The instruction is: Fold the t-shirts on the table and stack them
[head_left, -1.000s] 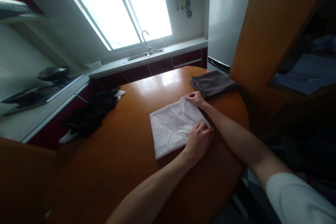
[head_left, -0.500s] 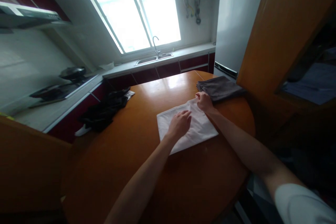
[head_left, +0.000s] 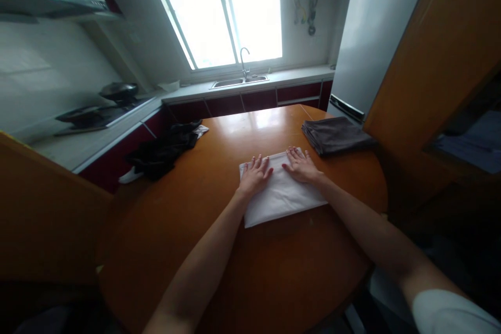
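A white folded cloth (head_left: 284,195) lies on the round wooden table (head_left: 176,229), with light wrinkles near its middle. On its far left part my left hand (head_left: 255,175) rests flat, fingers spread. My right hand (head_left: 301,165) presses flat on the far right part, its fingers also spread toward the far edge. Both palms touch the fabric and neither hand grips it. Just beyond my right hand is a dark grey folded cloth (head_left: 336,134).
A heap of black clothing (head_left: 164,151) lies at the table's left edge, with a small white piece (head_left: 201,131) beside it. Behind the table run a counter with a sink (head_left: 230,82) and a stove with a pan (head_left: 119,91). A fridge (head_left: 371,36) stands at right.
My right hand has opened from a closed grip at the cloth's far right corner and now lies flat. My left hand has moved left and farther out, flattening too. The view has shifted slightly.
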`<state>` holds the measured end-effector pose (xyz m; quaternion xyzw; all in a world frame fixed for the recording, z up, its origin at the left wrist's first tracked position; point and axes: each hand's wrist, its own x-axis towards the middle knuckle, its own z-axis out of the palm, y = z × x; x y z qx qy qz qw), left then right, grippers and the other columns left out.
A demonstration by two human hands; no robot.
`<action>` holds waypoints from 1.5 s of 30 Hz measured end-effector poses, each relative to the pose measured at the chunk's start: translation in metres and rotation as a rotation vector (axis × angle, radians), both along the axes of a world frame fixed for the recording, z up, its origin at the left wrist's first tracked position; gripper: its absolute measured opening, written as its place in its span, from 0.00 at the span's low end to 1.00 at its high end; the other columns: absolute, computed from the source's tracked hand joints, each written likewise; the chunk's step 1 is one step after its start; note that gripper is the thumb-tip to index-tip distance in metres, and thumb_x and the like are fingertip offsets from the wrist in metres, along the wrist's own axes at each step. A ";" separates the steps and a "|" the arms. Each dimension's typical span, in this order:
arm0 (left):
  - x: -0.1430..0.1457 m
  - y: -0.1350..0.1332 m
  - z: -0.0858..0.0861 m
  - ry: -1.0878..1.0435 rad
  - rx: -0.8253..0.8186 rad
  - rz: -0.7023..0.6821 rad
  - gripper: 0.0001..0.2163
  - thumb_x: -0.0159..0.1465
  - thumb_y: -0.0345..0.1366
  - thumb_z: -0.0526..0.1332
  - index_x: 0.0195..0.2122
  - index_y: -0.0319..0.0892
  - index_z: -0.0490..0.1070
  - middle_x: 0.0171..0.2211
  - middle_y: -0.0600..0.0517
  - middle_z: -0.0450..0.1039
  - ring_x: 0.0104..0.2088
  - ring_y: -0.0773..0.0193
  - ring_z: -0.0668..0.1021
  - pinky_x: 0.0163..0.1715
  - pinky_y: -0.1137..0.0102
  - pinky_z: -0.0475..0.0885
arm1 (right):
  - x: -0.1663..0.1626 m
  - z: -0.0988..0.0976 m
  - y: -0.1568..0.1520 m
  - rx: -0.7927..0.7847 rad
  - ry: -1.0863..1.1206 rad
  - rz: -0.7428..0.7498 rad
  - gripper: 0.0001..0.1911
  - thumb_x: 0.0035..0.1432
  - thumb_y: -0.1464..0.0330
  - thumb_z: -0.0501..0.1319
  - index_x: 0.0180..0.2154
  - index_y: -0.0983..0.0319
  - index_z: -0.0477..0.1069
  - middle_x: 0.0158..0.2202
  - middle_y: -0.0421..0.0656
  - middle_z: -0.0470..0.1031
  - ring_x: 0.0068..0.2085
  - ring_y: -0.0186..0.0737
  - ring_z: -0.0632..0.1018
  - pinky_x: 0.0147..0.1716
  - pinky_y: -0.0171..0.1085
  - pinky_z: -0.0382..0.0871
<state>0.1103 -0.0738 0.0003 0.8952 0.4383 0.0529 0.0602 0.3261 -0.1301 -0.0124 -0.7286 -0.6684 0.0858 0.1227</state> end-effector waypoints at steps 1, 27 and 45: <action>-0.003 0.002 0.000 0.005 -0.002 0.012 0.30 0.74 0.54 0.42 0.74 0.47 0.49 0.74 0.46 0.44 0.73 0.47 0.48 0.69 0.47 0.46 | 0.005 -0.001 0.000 -0.010 0.011 -0.041 0.38 0.72 0.49 0.41 0.74 0.62 0.43 0.76 0.49 0.37 0.75 0.49 0.41 0.70 0.58 0.28; -0.022 -0.049 -0.001 -0.049 0.027 -0.342 0.26 0.76 0.50 0.42 0.73 0.52 0.50 0.75 0.51 0.41 0.74 0.54 0.45 0.71 0.50 0.46 | -0.011 -0.001 0.002 0.008 -0.054 -0.012 0.36 0.73 0.52 0.38 0.73 0.65 0.47 0.75 0.49 0.40 0.75 0.46 0.43 0.70 0.57 0.33; -0.032 -0.011 0.019 -0.190 0.036 -0.182 0.27 0.75 0.50 0.44 0.72 0.46 0.54 0.73 0.47 0.49 0.73 0.52 0.51 0.70 0.49 0.49 | -0.012 -0.001 0.002 0.028 -0.075 -0.005 0.36 0.72 0.52 0.38 0.73 0.65 0.48 0.75 0.49 0.42 0.75 0.46 0.44 0.70 0.58 0.34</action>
